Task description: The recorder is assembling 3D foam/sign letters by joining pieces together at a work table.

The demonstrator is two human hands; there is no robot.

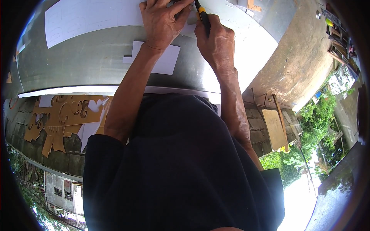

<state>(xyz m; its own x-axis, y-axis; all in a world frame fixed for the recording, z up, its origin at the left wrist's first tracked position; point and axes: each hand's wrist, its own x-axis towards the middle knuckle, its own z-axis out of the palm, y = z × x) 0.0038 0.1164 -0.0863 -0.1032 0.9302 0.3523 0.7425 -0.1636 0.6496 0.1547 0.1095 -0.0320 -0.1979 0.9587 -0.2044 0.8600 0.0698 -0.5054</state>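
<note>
My right hand [216,40] is closed round a black and yellow utility knife [203,17], whose tip points up past the top edge of the picture. To its left, my left hand [163,19] rests with spread fingers on a large white sheet [92,17]; some of its fingertips are cut off by the frame. Faint outlines of shapes are drawn on this sheet. Below my left wrist a smaller white cut piece [163,61] with stepped edges lies on the grey metal tabletop [84,63]. The knife's blade cannot be made out.
A long white strip [69,91] runs along the table's near edge. Brown cardboard cut-outs [73,111] with scroll-shaped holes lie below at the left. A wooden board [273,129] stands on the right, near a stained concrete floor [296,54]. Tools and scraps line the far right.
</note>
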